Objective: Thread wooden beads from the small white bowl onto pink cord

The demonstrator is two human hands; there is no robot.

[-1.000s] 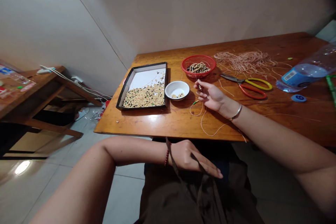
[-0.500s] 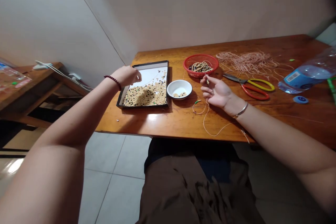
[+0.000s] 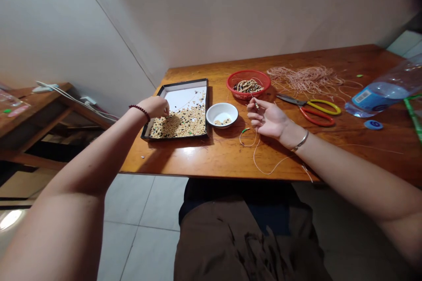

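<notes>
My left hand [image 3: 155, 107] reaches into a black-rimmed tray [image 3: 184, 82] lined with white paper, its fingertips down among a heap of small cream and dark beads [image 3: 180, 123]. Whether it holds a bead is hidden. My right hand [image 3: 266, 118] pinches a thin pale cord [image 3: 254, 140] strung with a few beads near its fingertips. The cord loops down onto the wooden table [image 3: 184, 158]. Beside that hand stand a white bowl [image 3: 222, 114] holding a few beads and a red mesh basket [image 3: 248, 83] of beaded strands.
Right of my right hand lie red-and-yellow-handled scissors [image 3: 310, 107], a tangled bundle of pale cords [image 3: 305, 80], a plastic water bottle [image 3: 382, 90] and a blue cap [image 3: 373, 124]. A wooden side table [image 3: 36, 105] with cables stands left, and my lap lies below the table edge.
My left hand has moved from beside my lap, across the table, and down into the beads in the tray. My right hand stays nearly in place, pinching the cord.
</notes>
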